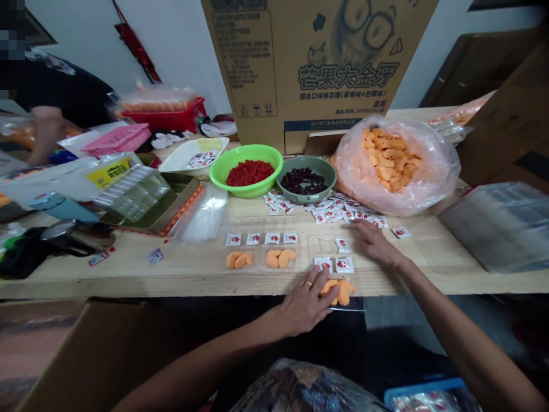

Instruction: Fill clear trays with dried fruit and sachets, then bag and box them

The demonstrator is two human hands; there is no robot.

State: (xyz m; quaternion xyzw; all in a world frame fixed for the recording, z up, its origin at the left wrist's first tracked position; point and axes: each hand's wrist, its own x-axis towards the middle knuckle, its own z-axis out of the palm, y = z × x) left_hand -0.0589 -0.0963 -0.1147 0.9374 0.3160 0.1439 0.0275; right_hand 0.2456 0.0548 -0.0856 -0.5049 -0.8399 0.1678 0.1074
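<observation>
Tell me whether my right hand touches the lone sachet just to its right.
Apart. The head view shows bare tabletop between the right hand and the sachet.

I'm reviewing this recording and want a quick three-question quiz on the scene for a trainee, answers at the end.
1. True or false: the light green bowl stands to the left of the grey bowl.
2. What shows in the mouth of the plastic bag? A) red pieces B) orange pieces C) dark pieces
3. Fill in: the ____ hand is nearer the pile of small white packets.
Key: 1 true; 2 B; 3 right
</observation>
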